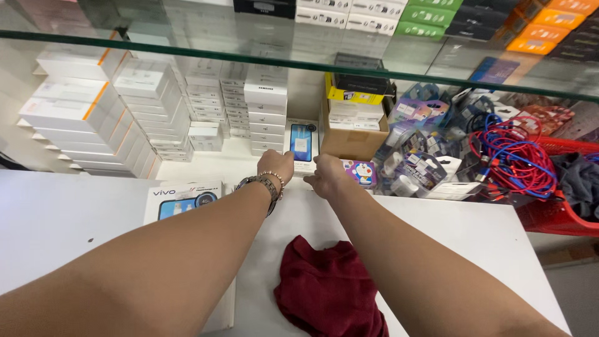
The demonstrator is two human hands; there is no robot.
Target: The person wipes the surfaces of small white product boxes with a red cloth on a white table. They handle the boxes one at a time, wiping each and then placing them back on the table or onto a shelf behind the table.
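Nearest the camera, a crumpled dark red cloth (327, 290) lies on the white table (474, 237), between the two outstretched forearms. Left of the cloth, a white phone box with a blue picture (181, 200) lies flat on the table.

Beyond the cloth, both hands reach the table's far edge. The left hand (277, 165), with a watch and bead bracelet at the wrist, rests its curled fingers on the near left corner of an upright phone box (304, 145); the right hand (327, 176) touches its near right corner, fingers bent. Whether either pinches the box I cannot tell.

The step looks like setting this box in place; the next move calls for a firm two-sided hold.

The box stands with its blue printed face toward the camera, long axis vertical, leaning against the stacked white boxes (265, 115) behind.
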